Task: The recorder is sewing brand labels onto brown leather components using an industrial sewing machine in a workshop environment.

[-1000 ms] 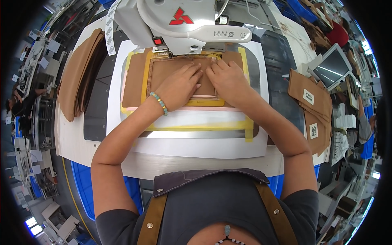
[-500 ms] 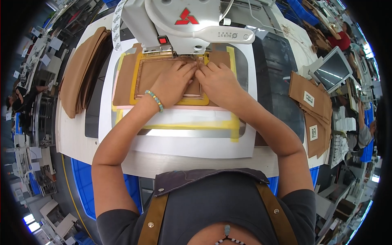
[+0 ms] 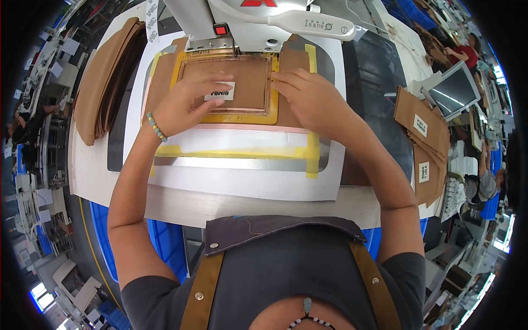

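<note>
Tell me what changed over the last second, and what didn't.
Both hands spread apart: the left hand slid to the left edge of the brown fabric piece, its fingers by the white label, and the right hand moved to the right edge. The label, covered before, now shows. The fabric remains flat in the yellow frame under the machine head; nothing was picked up.

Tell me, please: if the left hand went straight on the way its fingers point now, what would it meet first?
Probably the small white label on the brown piece; the left hand points right, its fingertips nearly at the label. Height above it is unclear.
</note>
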Demonstrator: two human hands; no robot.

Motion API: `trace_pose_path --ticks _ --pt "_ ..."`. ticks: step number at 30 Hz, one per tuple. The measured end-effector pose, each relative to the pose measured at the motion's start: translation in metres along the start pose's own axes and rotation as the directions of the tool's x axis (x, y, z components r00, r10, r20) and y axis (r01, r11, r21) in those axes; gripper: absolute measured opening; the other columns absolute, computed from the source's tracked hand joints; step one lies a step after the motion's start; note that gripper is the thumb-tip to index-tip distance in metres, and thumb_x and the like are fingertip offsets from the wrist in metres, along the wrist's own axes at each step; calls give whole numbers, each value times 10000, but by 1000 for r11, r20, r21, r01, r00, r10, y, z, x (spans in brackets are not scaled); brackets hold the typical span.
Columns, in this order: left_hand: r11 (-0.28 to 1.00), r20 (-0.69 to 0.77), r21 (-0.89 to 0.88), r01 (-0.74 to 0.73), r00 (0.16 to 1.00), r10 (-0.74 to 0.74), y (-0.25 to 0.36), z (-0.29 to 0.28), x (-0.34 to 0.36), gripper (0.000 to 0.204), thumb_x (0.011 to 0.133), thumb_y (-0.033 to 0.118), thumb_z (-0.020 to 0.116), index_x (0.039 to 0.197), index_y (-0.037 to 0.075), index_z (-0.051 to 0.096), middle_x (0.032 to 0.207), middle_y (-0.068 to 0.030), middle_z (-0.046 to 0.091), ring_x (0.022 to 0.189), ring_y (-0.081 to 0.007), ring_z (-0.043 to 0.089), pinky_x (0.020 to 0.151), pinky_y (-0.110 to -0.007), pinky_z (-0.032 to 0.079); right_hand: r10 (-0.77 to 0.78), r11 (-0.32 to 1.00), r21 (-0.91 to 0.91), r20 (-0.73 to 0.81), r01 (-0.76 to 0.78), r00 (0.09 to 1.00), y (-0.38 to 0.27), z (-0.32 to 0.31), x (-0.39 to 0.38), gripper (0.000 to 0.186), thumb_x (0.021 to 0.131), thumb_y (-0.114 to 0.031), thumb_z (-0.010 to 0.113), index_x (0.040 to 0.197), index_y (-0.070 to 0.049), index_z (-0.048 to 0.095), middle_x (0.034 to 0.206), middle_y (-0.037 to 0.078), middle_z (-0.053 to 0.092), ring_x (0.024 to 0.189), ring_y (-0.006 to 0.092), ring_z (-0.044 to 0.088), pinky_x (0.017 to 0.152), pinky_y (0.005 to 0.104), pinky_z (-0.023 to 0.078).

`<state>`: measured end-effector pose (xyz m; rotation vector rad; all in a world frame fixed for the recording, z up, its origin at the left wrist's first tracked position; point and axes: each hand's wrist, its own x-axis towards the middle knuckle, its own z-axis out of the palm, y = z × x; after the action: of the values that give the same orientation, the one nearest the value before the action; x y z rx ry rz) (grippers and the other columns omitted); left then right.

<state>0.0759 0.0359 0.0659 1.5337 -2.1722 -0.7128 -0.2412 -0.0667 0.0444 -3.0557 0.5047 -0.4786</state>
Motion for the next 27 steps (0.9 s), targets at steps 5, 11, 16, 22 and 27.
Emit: trace_pose_path --ticks 5,11,16,22,27 --pt "957 54 145 -250 968 245 0 24 5 457 919 205 762 1362 97 727 1618 -110 536 1550 -357 409 1261 -492 347 -61 998 19 79 60 995 -9 28 18 482 952 -107 642 1432 -65 641 1545 114 590 1437 274 523 1168 451 428" --pt "917 94 223 -332 943 319 -3 39 9 555 899 280 789 1422 119 697 1677 -107 461 1582 -377 337 1285 -534 261 -156 979 -137 -16 152 988 -10 23 4 483 909 -132 661 1377 -14 657 1459 130 652 1350 245 574 1102 414 438" --pt "949 112 72 -305 948 297 -8 30 19 538 917 310 758 1426 144 701 1680 -104 463 1585 -378 333 1285 -537 242 -141 981 -139 -24 136 990 -13 25 3 475 922 -159 645 1369 3 662 1443 147 658 1332 251 586 1087 404 449" --pt "931 174 97 -351 927 332 -15 27 28 523 923 347 751 1424 199 722 1705 -103 428 1597 -388 306 1290 -544 225 -141 986 -106 -70 133 988 -11 27 4 427 903 -142 646 1300 9 694 1408 153 674 1291 251 607 1036 370 466" --pt "923 205 114 -366 918 339 -14 25 31 518 935 366 749 1431 217 719 1701 -98 435 1599 -386 304 1286 -550 224 -184 980 -94 -104 174 977 -13 20 8 363 876 -120 651 1206 6 736 1246 119 727 1186 226 629 969 340 477"
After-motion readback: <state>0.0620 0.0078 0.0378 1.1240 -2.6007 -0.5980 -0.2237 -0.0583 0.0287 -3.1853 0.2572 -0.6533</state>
